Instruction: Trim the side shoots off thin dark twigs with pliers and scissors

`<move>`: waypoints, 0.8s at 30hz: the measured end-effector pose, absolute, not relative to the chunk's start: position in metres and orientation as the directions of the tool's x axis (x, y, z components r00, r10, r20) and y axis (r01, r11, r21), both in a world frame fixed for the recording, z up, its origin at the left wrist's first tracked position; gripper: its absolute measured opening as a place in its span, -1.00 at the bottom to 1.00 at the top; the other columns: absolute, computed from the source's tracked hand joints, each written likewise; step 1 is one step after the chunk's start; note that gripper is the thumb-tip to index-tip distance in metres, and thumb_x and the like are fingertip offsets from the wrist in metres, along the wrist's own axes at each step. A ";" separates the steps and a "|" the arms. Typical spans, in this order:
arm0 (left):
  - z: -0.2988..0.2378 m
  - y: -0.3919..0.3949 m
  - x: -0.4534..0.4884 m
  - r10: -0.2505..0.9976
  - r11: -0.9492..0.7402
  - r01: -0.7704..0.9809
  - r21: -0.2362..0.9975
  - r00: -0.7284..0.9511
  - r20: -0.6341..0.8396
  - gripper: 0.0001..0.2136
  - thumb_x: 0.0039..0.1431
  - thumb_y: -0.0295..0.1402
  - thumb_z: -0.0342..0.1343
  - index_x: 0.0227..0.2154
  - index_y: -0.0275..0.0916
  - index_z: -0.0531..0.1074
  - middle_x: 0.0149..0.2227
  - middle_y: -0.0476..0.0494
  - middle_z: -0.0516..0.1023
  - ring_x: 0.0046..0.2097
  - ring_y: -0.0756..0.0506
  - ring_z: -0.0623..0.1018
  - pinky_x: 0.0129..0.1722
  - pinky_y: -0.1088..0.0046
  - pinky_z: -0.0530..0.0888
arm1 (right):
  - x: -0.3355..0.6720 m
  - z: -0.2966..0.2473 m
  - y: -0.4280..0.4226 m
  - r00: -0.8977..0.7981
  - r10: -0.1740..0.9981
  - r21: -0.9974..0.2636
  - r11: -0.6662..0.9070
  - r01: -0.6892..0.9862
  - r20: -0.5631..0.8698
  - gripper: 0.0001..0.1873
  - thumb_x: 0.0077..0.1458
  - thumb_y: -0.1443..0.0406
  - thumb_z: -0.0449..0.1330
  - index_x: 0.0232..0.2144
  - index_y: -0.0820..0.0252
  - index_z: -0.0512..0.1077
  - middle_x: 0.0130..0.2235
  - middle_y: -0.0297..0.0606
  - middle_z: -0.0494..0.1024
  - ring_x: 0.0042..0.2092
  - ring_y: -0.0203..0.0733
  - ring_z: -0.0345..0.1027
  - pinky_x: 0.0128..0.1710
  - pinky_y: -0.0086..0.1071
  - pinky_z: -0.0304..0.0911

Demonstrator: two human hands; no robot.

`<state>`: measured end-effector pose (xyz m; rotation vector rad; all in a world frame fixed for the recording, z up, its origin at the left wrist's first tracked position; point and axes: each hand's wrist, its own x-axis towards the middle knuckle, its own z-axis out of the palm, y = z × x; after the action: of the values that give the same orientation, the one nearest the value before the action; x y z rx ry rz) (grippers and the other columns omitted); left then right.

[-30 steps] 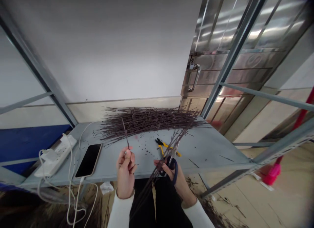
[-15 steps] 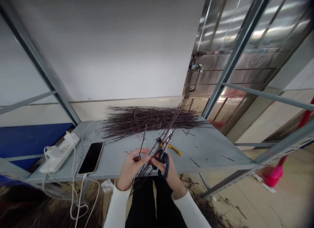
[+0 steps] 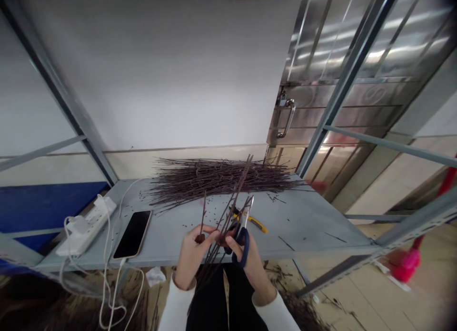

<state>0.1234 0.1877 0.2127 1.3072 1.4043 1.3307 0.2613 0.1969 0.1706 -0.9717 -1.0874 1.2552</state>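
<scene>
My left hand [image 3: 193, 257] is closed, pinching a short dark twig [image 3: 203, 216] that stands upright. My right hand [image 3: 248, 262] grips blue-handled scissors [image 3: 243, 231] together with a bundle of long dark twigs [image 3: 232, 202] that slants up and away from me. Both hands meet just in front of the grey table's [image 3: 314, 226] near edge. A large pile of the same twigs [image 3: 217, 176] lies across the back of the table.
Yellow-handled pliers [image 3: 255, 220] lie on the table behind the scissors. A black phone [image 3: 133, 227] and a white power strip [image 3: 87, 224] with cables sit at the left. Small twig bits dot the table; metal frame posts [image 3: 342, 83] rise around it.
My hands came together from apart. The right hand's twig bundle swung upright and leftward, and the left hand's twig now sits beside it.
</scene>
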 end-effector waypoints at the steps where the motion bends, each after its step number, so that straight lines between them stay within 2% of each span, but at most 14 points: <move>1: 0.212 0.187 0.125 0.979 -0.090 0.162 0.983 -0.167 0.118 -0.82 -0.10 -0.23 0.26 -0.55 -0.25 0.57 -0.60 -0.06 0.51 -0.60 0.03 0.25 -0.59 0.53 0.18 | 0.260 0.173 0.196 0.028 0.994 -0.973 0.106 -0.204 0.103 -0.48 -0.26 -0.08 0.36 -0.43 0.10 0.28 -0.44 -0.29 0.49 -0.39 -0.10 0.45 -0.37 -0.24 0.42; 3: 0.210 0.186 0.127 0.972 -0.126 0.175 0.976 -0.176 0.157 -0.84 -0.08 -0.24 0.26 -0.55 -0.24 0.57 -0.56 -0.08 0.54 -0.59 0.02 0.27 -0.57 0.52 0.21 | 0.258 0.177 0.195 0.086 0.988 -0.981 0.138 -0.134 0.127 -0.47 -0.31 -0.04 0.40 -0.43 0.09 0.27 -0.46 -0.32 0.48 -0.41 -0.13 0.42 -0.40 -0.28 0.41; 6: 0.205 0.183 0.127 0.951 -0.152 0.173 0.973 -0.243 0.191 -0.84 -0.07 -0.23 0.26 -0.56 -0.23 0.56 -0.57 -0.05 0.51 -0.57 0.01 0.27 -0.54 0.51 0.23 | 0.259 0.180 0.194 0.115 0.984 -0.988 0.144 -0.059 0.137 -0.55 -0.20 0.01 0.37 -0.42 0.12 0.27 -0.48 -0.33 0.49 -0.42 -0.15 0.41 -0.37 -0.30 0.38; 11: 0.201 0.175 0.125 0.923 -0.108 0.173 0.979 -0.349 0.163 -0.79 -0.03 -0.18 0.25 -0.54 -0.23 0.52 -0.59 0.00 0.42 -0.55 0.01 0.25 -0.52 0.49 0.22 | 0.272 0.175 0.195 0.131 0.986 -0.993 0.112 -0.047 0.105 -0.60 -0.10 0.00 0.31 -0.46 0.15 0.32 -0.48 -0.27 0.51 -0.40 -0.11 0.44 -0.32 -0.28 0.36; 15: 0.200 0.170 0.125 0.940 -0.104 0.160 0.982 -0.307 0.150 -0.75 -0.04 -0.13 0.25 -0.55 -0.23 0.51 -0.62 0.02 0.35 -0.55 0.00 0.24 -0.52 0.49 0.21 | 0.290 0.168 0.197 0.076 0.987 -0.989 0.143 -0.038 0.139 -0.57 -0.07 -0.09 0.24 -0.50 0.14 0.35 -0.50 -0.23 0.52 -0.42 -0.10 0.45 -0.33 -0.27 0.37; 19: 0.197 0.169 0.126 0.948 -0.087 0.152 0.985 -0.292 0.128 -0.70 -0.04 -0.07 0.24 -0.56 -0.24 0.51 -0.62 0.01 0.35 -0.54 0.00 0.25 -0.51 0.48 0.22 | 0.311 0.158 0.205 -0.047 0.979 -0.979 0.198 -0.045 0.200 -0.43 0.00 -0.22 0.04 -0.54 0.14 0.36 -0.53 -0.17 0.53 -0.47 -0.12 0.42 -0.39 -0.29 0.36; 24: 0.194 0.171 0.128 0.948 -0.082 0.160 0.984 -0.292 0.126 -0.68 -0.03 -0.05 0.22 -0.56 -0.25 0.49 -0.60 0.01 0.35 -0.53 0.00 0.24 -0.50 0.48 0.23 | 0.342 0.152 0.214 -0.170 0.965 -0.978 0.183 -0.099 0.198 -0.36 -0.12 -0.31 0.06 -0.41 0.12 0.33 -0.52 -0.18 0.54 -0.46 -0.08 0.45 -0.42 -0.26 0.37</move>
<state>0.1276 0.1705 0.1944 1.2388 1.4955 1.4436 0.3419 0.2141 0.1525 -0.9148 -1.3613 1.2297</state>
